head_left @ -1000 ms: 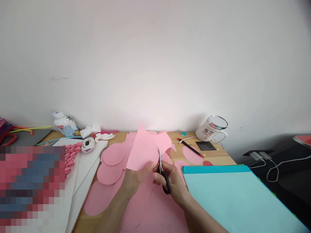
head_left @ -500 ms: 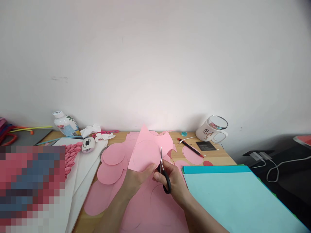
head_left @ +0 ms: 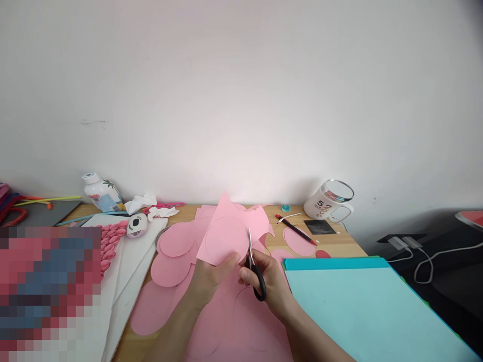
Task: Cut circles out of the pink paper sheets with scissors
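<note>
Between thumb and fingers, my left hand (head_left: 213,276) grips a sheet of pink paper (head_left: 225,236) with a circle drawn on it. My right hand (head_left: 266,274) holds scissors (head_left: 259,281) with black handles, blades pointing up at the right edge of the drawn circle. The far part of the sheet curls away beyond the blades. Under both hands lies a larger pink sheet (head_left: 241,327) bearing pencil circles. Cut pink paper circles (head_left: 171,269) overlap to the left of my left hand.
Right of my hands lies a stack of blue paper (head_left: 362,301). Behind it are a black-and-red pencil (head_left: 296,230), a black card (head_left: 320,227) and a white mug (head_left: 328,201). To the left stand a white bottle (head_left: 101,192) and crumpled tissue (head_left: 140,203) beside white boards (head_left: 124,281).
The pink sheet and my left hand have shifted slightly left, and the sheet has tilted a little. The scissors stay nearly in place at the circle's edge.
</note>
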The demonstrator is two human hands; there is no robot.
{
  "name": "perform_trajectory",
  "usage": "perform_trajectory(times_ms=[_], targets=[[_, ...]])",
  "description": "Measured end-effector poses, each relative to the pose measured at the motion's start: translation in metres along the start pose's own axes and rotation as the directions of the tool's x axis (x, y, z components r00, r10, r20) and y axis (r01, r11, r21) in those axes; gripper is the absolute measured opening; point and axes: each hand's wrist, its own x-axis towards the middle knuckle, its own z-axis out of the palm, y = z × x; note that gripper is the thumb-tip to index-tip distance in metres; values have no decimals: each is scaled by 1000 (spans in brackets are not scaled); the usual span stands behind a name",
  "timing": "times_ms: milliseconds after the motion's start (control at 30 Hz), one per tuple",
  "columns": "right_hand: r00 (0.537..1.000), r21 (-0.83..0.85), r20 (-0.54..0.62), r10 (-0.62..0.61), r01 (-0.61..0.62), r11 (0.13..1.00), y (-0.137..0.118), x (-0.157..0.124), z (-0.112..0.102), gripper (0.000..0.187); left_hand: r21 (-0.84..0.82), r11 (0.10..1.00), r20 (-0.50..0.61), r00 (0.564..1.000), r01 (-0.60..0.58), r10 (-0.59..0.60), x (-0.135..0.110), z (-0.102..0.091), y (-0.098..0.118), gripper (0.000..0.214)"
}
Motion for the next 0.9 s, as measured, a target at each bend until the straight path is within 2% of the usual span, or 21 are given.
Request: perform_trajectory(times_ms=[200, 400, 633, 767, 900], targets=[[1000, -22, 5, 14, -14, 1000, -4, 1, 2, 20, -35, 999, 49, 999, -3, 5, 0, 3, 8, 15], [1000, -19, 19, 9, -9, 1000, -6, 0, 2, 22, -47, 999, 4, 1000, 19, -19, -1, 2, 7, 18], [999, 7, 47, -3, 3, 1000, -1, 0, 0, 26, -135, 990, -16, 999, -45, 44, 2, 0, -1, 20], [998, 24, 54, -9, 8, 1000, 0, -1, 1, 28, -68, 994, -60, 994, -91, 87, 2, 0, -5, 11], [998, 31, 64, 3, -5, 1000, -1, 0, 3, 30, 23, 1000, -20, 1000, -16, 17, -1, 2, 0, 18]])
